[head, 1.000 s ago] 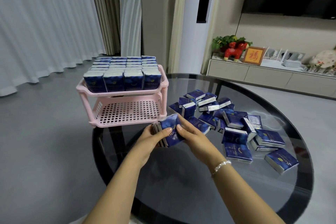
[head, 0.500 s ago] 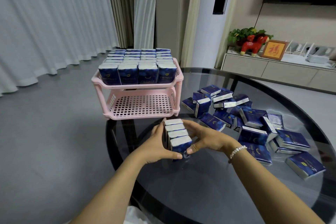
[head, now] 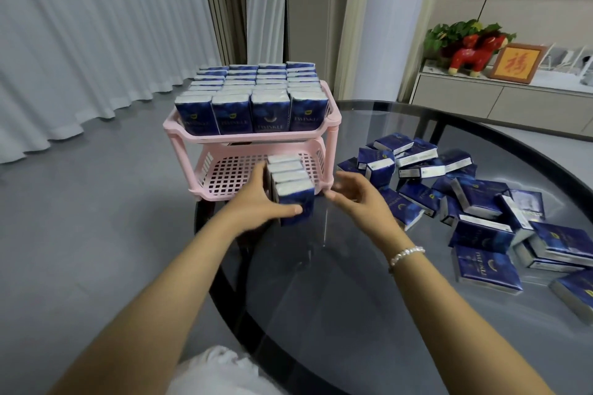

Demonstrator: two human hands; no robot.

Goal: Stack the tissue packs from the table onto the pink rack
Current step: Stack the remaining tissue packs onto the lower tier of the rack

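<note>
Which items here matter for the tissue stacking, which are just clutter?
Job: held row of packs, left hand, right hand, pink rack, loose packs on glass table.
Clutter: red figurine, framed picture, plant, curtains.

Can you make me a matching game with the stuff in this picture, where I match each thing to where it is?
Things:
1. row of four packs
2. loose packs
3. red horse figure
4. bead bracelet

Places:
A. on the right wrist
B. scattered on the glass table
C. on the cabinet by the wall
D. held in the left hand at the pink rack, bottom shelf

Pairs: 1-D, 2-B, 3-C, 4-A
</note>
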